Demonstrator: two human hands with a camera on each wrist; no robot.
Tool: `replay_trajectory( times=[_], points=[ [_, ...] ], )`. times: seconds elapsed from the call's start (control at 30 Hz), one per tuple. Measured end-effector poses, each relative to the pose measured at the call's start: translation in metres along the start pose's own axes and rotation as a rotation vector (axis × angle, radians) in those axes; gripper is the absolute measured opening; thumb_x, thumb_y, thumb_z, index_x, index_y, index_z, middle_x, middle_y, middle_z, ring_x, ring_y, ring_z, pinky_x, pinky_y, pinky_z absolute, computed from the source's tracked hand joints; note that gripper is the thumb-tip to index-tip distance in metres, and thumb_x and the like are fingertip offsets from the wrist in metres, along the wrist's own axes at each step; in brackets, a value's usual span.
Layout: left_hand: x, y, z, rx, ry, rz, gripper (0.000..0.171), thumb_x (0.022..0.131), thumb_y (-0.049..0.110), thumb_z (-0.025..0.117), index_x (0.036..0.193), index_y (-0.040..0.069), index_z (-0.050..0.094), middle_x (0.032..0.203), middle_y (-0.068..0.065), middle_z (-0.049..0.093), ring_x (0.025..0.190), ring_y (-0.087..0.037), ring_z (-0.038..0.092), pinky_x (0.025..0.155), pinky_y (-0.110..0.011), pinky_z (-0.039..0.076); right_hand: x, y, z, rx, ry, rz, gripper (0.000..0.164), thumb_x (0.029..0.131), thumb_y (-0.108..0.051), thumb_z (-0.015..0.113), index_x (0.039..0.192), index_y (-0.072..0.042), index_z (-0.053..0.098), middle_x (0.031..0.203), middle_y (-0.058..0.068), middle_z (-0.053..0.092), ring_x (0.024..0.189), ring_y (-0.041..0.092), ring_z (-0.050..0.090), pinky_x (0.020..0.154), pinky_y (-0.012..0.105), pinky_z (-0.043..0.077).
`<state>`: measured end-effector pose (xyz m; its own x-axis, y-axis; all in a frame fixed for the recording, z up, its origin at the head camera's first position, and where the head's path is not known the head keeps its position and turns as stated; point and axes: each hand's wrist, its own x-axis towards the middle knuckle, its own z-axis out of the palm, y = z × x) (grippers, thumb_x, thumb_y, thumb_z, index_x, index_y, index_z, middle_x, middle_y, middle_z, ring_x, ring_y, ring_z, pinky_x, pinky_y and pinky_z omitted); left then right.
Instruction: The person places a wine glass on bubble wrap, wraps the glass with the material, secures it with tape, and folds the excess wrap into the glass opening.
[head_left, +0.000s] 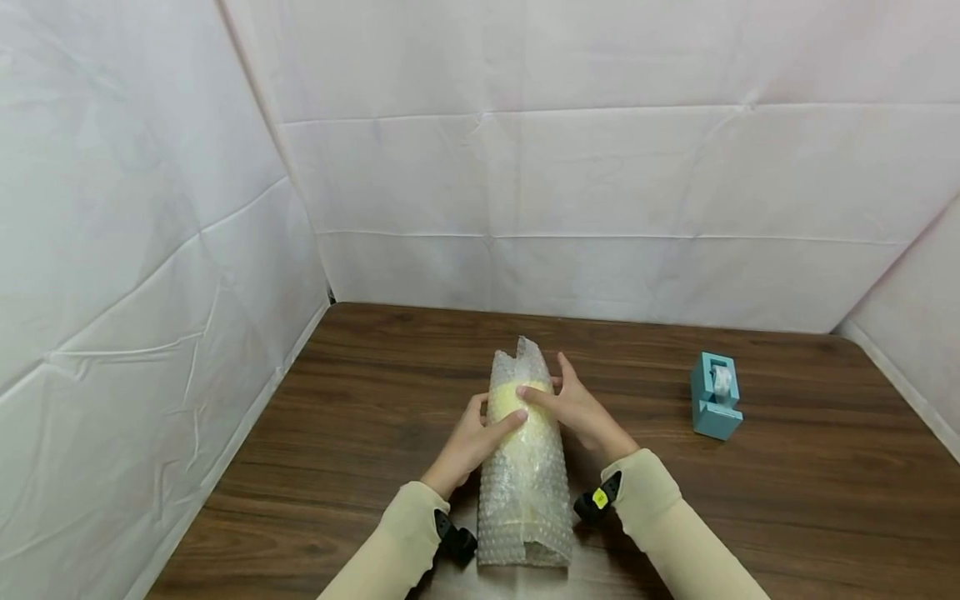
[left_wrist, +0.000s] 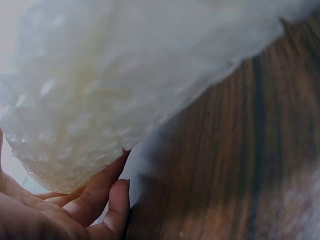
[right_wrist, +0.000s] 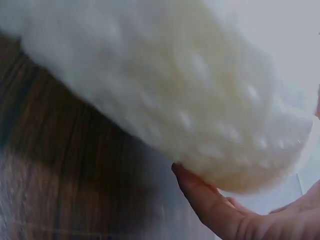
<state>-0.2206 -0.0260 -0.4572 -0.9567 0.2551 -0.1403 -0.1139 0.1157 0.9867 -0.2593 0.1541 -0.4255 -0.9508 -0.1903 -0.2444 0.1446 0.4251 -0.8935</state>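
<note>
A roll of bubble wrap (head_left: 525,483) lies lengthwise on the table, with something pale yellow showing through its layers. What the yellow thing is I cannot tell. My left hand (head_left: 472,437) grips the roll from its left side, thumb on top and fingers curled beneath. From the right, my right hand (head_left: 581,412) holds it the same way, its thumb over the yellow part. In the left wrist view the fingers (left_wrist: 95,200) curl under the wrap (left_wrist: 100,100). The right wrist view shows fingers (right_wrist: 205,197) below the wrap (right_wrist: 175,110)'s rounded side.
A light blue tape dispenser (head_left: 716,400) with a roll of clear tape stands to the right on the dark wood table (head_left: 375,400). White sheets (head_left: 600,175) hang behind the table and along both sides.
</note>
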Motion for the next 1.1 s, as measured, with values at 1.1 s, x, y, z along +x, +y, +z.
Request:
replay_trajectory(
  times=[1.1],
  points=[
    [-0.002,0.004,-0.001,-0.014,-0.015,-0.013,0.085,0.078,0.054,0.063,0.141,0.014,0.022,0.119,-0.020,0.050,0.081,-0.023,0.061,0.066,-0.039,0.050,-0.003,0.011,-0.001,0.246,-0.134,0.013,0.110,0.073,-0.045,0.072,0.143,-0.032,-0.012,0.150,0.013,-0.006,0.132,0.036,0.023,0.102,0.054,0.025]
  ],
)
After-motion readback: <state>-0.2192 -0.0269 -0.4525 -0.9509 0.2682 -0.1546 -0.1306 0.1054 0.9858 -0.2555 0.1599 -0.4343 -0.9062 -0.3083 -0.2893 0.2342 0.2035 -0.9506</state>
